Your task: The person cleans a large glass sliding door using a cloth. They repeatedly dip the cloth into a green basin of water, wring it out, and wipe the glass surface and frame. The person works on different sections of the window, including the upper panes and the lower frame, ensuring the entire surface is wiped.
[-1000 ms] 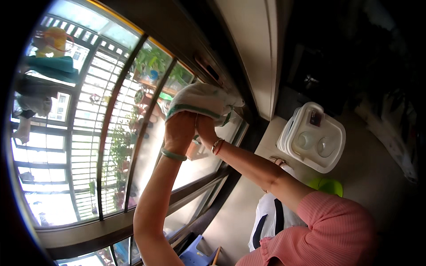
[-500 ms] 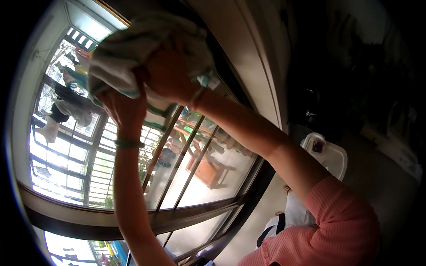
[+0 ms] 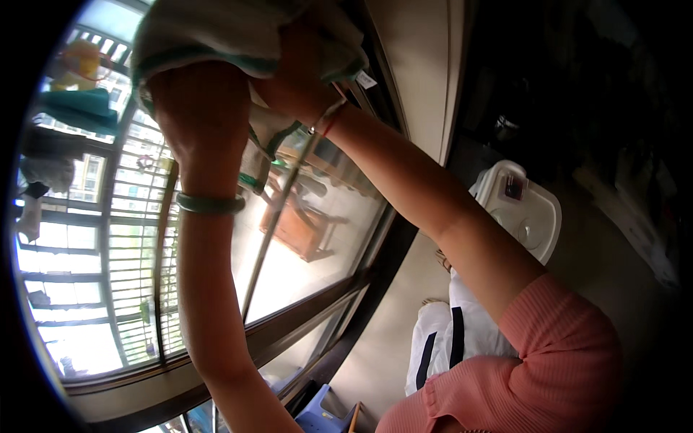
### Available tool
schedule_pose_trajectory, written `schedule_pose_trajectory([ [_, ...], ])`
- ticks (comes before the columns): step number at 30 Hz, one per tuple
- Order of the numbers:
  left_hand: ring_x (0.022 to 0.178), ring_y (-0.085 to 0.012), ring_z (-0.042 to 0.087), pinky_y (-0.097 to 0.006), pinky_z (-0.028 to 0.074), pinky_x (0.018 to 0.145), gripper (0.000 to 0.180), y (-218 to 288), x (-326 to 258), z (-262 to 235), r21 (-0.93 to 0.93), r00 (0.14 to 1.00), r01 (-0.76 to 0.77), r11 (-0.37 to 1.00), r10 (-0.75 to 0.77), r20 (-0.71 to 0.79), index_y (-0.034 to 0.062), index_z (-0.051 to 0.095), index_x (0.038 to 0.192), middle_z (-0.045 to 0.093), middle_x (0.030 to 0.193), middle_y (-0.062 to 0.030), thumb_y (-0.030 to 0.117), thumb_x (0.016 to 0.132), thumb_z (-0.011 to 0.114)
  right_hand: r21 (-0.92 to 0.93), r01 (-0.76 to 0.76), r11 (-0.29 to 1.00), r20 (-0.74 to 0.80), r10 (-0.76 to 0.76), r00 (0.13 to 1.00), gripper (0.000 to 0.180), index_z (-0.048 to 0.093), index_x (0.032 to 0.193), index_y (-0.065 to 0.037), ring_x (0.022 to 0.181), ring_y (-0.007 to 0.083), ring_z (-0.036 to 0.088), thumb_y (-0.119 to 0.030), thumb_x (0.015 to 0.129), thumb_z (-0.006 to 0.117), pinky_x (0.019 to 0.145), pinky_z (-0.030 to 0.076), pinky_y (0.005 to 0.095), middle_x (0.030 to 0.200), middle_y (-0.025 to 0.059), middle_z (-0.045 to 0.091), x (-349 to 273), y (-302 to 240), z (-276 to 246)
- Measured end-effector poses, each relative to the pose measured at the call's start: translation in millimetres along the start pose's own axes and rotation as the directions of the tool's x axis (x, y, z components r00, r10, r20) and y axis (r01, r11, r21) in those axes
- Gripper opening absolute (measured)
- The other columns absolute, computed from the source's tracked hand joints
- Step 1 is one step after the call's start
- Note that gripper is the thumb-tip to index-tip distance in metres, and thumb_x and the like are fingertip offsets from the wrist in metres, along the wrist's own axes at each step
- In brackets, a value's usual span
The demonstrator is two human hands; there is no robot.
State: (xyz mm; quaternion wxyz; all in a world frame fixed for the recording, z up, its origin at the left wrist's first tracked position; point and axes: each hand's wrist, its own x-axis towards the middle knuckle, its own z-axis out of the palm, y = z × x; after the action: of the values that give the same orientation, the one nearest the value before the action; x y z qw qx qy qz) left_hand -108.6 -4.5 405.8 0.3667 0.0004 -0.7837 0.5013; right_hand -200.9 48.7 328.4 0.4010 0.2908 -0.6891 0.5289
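Note:
A pale towel (image 3: 206, 40) with green edging is bunched up at the top of the view, against the glass door (image 3: 289, 289). My left hand (image 3: 202, 115), a green bangle on its wrist, is raised into the towel, which covers its fingers. To the right of it, my right hand (image 3: 299, 79) grips the same towel, its fingertips lost in the dark folds. A white label sticks out at the towel's right edge. One green-edged corner hangs below my hands, in front of the pane.
Dark door rails and a pale frame (image 3: 426, 65) border the glass. Behind it are a wooden chair (image 3: 296, 224), railings and hanging laundry. A white lidded bin (image 3: 530, 209) stands on the floor at right. A blue plastic stool (image 3: 325, 411) is low in the middle.
Both hands and the towel now sit higher in the view, with the towel partly cut off at the top. The view has shifted, bringing the blue stool into sight.

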Motion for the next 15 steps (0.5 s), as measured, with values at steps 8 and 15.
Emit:
schedule_pose_trajectory([
  [8, 0.083, -0.02, 0.061, -0.035, 0.043, 0.079, 0.011, 146.9, -107.7, 21.8, -0.269, 0.992, -0.099, 0.958, 0.116, 0.048, 0.0138, 0.064, 0.075, 0.064, 0.079, -0.0041, 0.018, 0.08, 0.056, 0.142, -0.052, 0.989, -0.094, 0.066, 0.993, 0.05, 0.054, 0.127, -0.008, 0.12, 0.0419, 0.042, -0.028, 0.082, 0.062, 0.102, 0.025, 0.057, 0.131, 0.0184, 0.048, -188.8, 82.3, -1.7],
  [15, 0.102, -0.0182, 0.055, -0.036, 0.037, 0.093, 0.017, 206.4, -146.7, 28.7, -0.234, 0.976, -0.055, 0.971, 0.102, 0.194, 0.0128, 0.064, 0.096, 0.062, 0.1, -0.0034, 0.021, 0.085, 0.055, 0.103, -0.034, 0.994, -0.072, 0.041, 0.997, 0.039, 0.056, 0.123, -0.004, 0.119, 0.0444, 0.043, -0.009, 0.084, 0.058, 0.104, 0.024, 0.059, 0.129, 0.0209, 0.049, -270.0, 125.9, 15.5],
])
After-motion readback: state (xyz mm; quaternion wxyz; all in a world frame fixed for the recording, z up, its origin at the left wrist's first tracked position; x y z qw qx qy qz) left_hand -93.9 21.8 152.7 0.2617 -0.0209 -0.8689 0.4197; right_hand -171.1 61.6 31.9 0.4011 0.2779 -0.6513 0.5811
